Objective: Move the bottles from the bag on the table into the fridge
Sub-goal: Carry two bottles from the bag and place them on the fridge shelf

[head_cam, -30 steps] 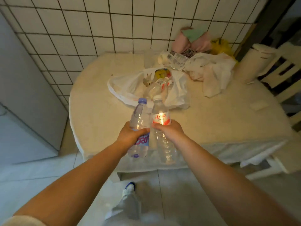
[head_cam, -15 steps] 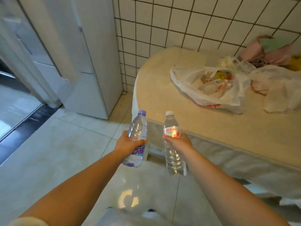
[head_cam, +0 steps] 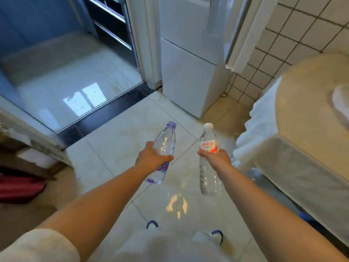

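Note:
My left hand [head_cam: 151, 157] grips a clear water bottle with a purple cap [head_cam: 164, 142], tilted slightly right. My right hand [head_cam: 215, 157] grips a clear bottle with a white cap and a red label [head_cam: 207, 144], held upright. Both bottles hang over the tiled floor. The white fridge [head_cam: 188, 53] stands ahead against the tiled wall, its lower door shut and its upper door [head_cam: 239, 31] swung open to the right. The round table [head_cam: 311, 110] is at the right edge; only a white scrap of the bag [head_cam: 340, 99] shows on it.
A doorway with a dark threshold [head_cam: 105, 114] opens at the left into a glossy-floored room. Boxes and a red item [head_cam: 20, 186] sit low at the left. The tablecloth [head_cam: 253, 133] hangs beside my right arm. My shoes [head_cam: 217, 235] show below.
The view has swung left from the table to the fridge. Both hands still hold their bottles and have drawn further apart. The bag has slid almost out of sight.

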